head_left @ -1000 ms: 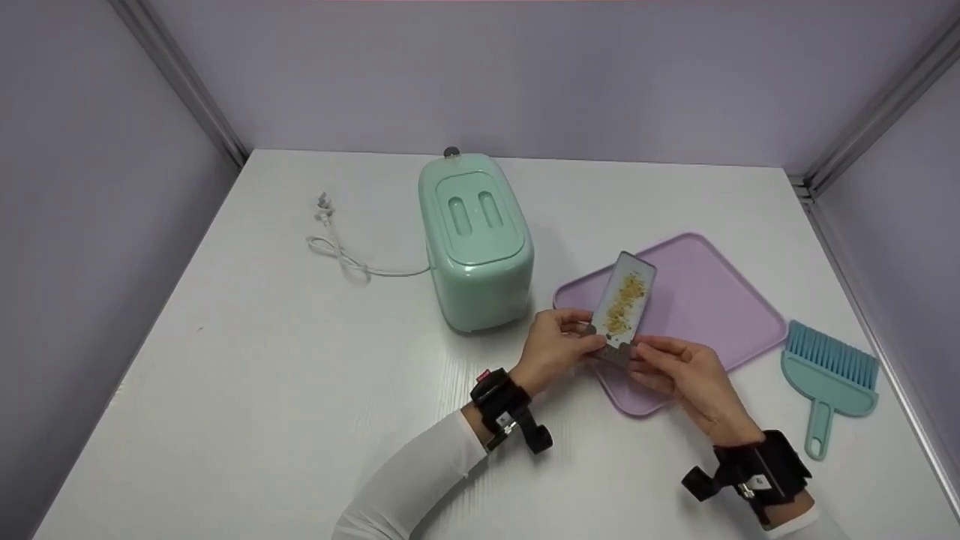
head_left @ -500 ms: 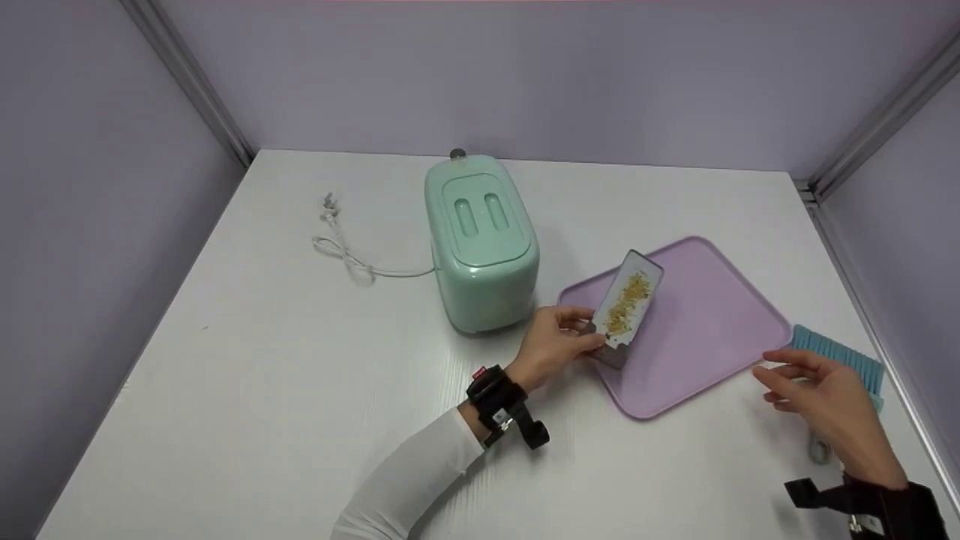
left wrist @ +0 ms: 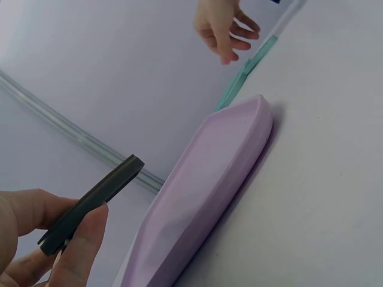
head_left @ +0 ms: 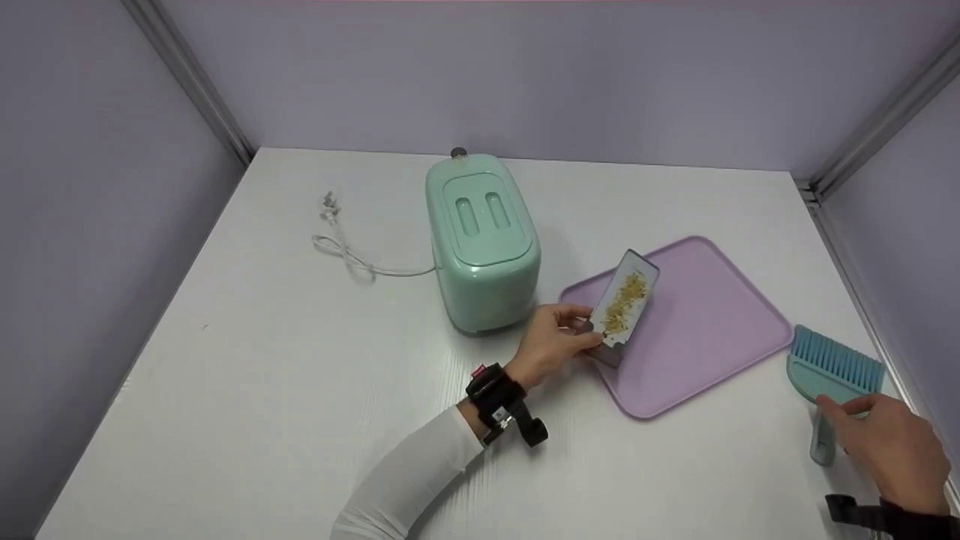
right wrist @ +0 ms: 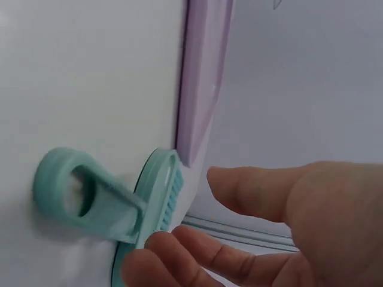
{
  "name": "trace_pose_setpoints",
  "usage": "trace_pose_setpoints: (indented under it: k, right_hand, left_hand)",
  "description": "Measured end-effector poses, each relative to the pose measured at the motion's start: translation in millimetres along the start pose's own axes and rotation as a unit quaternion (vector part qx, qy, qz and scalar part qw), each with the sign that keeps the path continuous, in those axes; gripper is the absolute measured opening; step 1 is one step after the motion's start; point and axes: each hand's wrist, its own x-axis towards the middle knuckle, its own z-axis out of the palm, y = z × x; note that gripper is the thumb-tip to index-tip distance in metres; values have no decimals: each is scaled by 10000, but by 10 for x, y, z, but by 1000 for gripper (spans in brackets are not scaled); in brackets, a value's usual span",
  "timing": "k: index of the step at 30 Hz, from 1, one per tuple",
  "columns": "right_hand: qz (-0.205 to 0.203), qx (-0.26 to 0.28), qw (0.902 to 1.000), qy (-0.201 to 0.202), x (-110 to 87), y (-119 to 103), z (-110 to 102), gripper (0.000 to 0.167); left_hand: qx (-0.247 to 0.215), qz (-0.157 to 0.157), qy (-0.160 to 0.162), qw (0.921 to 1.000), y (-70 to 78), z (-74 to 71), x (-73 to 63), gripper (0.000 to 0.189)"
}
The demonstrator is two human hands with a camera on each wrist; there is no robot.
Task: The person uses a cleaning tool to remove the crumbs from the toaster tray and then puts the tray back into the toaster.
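Observation:
My left hand [head_left: 551, 345] pinches the grey end of a narrow toaster crumb tray [head_left: 634, 263], thumb on top. Yellow-brown crumbs [head_left: 626, 301] lie along its pale surface. The crumb tray is tilted above a lilac serving tray [head_left: 705, 330]; the left wrist view shows its dark end between thumb and fingers. On the right, my right hand [head_left: 892, 450] hovers over the handle of a teal hand brush [head_left: 829, 371], thumb and fingers apart with nothing between them. The right wrist view shows the brush handle [right wrist: 111, 206] beyond the fingertips.
A mint-green toaster [head_left: 487, 247] stands left of the lilac tray, its top closed by a lid with two slots. Its white cord [head_left: 390, 272] and plug lie on the white table [head_left: 247, 360]. Lilac-grey walls [head_left: 480, 82] enclose the table's back and sides.
My right hand has let go of the crumb tray's end and moved right to the hand brush. The left hand keeps its grip on the crumb tray, almost unmoved.

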Motion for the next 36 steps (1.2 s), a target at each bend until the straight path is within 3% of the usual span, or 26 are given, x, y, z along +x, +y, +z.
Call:
trace_pose_setpoints:
  k: [6,16,21,27,36]
  right_hand:
    - [56,-48,9999,-107,37,77,81,87]
    - [-287,344,9986,281,109,151,85,65]
    - [-153,711,9974,-1,188,226,6,74]
    - [199,1142,9920,-496,267,314,-41,98]
    - [447,1323,9898,-290,342,326,-23,92]
  left_hand:
    - [-309,-108,-75,9994,0,24,-2,36]
    - [-70,-62,-50,9999,-22,38,6,36]
    - [-281,-136,-77,9995,-21,38,2,36]
    - [-134,-92,-78,9998,-12,31,-9,37]
    - [122,-66,-12,9999,-11,15,-5,35]
